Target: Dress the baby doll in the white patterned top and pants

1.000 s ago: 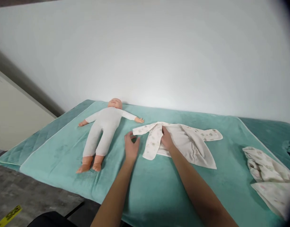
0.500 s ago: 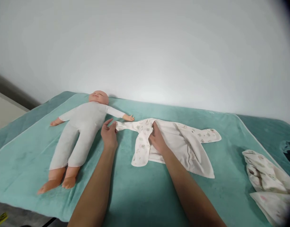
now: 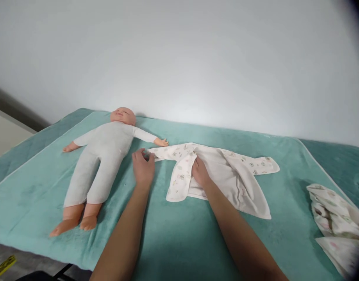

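A white baby shirt [image 3: 182,171] with small prints lies spread out, its front open and the plain inner side showing. My left hand [image 3: 143,168] is closed at the cuff of its left sleeve, thumb and fingers pinching the cloth. My right hand [image 3: 200,171] reaches inside the open front, by the inner end of that same sleeve; it grips the left front panel, and its fingertips are hidden by cloth. To the left, a baby doll [image 3: 106,150] in a white body suit lies on its back, arms spread, one doll hand just above the sleeve cuff.
A teal cover [image 3: 173,238] lies over the table, against a pale wall [image 3: 179,66]. At the right edge is a crumpled printed cloth [image 3: 334,218]. A pale furniture panel [image 3: 8,134] stands at far left. Yellow tape [image 3: 3,267] marks the floor at lower left.
The view has shifted slightly. My right hand's fingers have gone deeper under the front panel, toward the sleeve. My left hand stays at the cuff, its fingers more curled.
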Available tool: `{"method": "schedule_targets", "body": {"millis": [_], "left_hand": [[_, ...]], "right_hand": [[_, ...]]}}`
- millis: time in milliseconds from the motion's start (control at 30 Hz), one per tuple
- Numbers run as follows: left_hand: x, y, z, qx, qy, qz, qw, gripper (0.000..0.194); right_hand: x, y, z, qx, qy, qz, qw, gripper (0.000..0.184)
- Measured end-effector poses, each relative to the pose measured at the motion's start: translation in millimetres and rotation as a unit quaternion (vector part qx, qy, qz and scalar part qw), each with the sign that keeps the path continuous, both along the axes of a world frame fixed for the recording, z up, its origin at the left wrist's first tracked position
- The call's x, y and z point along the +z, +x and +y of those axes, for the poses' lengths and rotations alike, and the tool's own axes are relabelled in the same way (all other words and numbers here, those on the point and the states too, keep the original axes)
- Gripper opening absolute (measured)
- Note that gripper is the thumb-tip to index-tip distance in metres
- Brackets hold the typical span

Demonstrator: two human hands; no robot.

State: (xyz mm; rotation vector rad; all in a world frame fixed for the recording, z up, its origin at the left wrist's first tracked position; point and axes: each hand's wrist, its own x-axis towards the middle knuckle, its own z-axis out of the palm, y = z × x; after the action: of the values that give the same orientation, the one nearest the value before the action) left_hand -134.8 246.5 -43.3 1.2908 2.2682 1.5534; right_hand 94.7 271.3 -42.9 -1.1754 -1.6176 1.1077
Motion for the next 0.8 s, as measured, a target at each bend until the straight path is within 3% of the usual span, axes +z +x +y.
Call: {"method": "schedule_targets", "body": {"millis": [133,300,367,433,500,600,700,800], "left_hand": [[6.2,-2.6,-1.8,-0.045,0.060,-0.176,0.982,0.043],[9.9,-5.1,-6.9,-0.081,0.220,-0.329,0.915,0.043],[9.0,-4.7,-10.3,-0.096,0.249,-0.340,0.902,0.043],[7.3,-3.8,-13.4,-0.093,0.255,-0.311,0.911,0.041],[5.3,-2.8,-15.2,-0.064,0.232,-0.258,0.936,0.037],[3.5,-0.7,-15.3,-0.004,0.122,-0.160,0.980,0.022],[4.9,2.9,-14.2,-0.015,-0.004,-0.084,0.996,0.018],[8.9,7.2,-13.7,-0.051,-0.032,-0.087,0.994,0.034]], "right_hand": [[-0.1,1.3,-3.2,-0.011,-0.022,0.040,0.999,0.044],[3.5,2.1,-3.0,-0.020,-0.058,0.061,0.996,0.043],[6.0,2.7,-3.1,-0.028,-0.071,0.078,0.994,0.042],[8.8,3.4,-4.0,-0.035,-0.073,0.106,0.991,0.043],[11.7,3.9,-5.7,-0.037,-0.074,0.133,0.988,0.046],[16.0,4.2,-8.4,-0.033,-0.087,0.156,0.983,0.050],[20.3,4.1,-10.0,-0.032,-0.090,0.152,0.984,0.052],[23.2,3.5,-10.3,-0.034,-0.081,0.139,0.986,0.052]]}}
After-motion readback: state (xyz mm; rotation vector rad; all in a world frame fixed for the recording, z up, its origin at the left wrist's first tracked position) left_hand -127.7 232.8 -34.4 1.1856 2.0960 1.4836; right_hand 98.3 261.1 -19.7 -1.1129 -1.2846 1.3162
